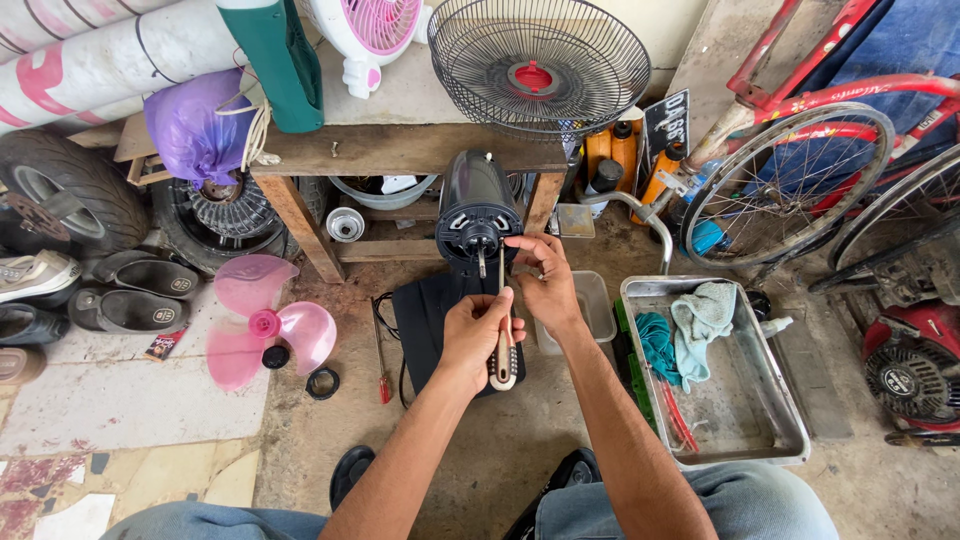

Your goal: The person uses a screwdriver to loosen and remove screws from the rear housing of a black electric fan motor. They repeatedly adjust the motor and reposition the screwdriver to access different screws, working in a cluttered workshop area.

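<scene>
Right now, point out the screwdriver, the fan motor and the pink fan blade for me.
screwdriver (503,355), head view, on its white handle.
fan motor (477,200), head view, on its dark housing.
pink fan blade (264,322), head view, on its centre hub.

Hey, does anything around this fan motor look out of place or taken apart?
Yes. The fan is in pieces: its pink blade lies on the floor, the wire guard sits on the wooden bench, and the motor housing is bare, a screwdriver at it.

Screwdriver (502,345) in both hands — at fan motor (477,210)
</scene>
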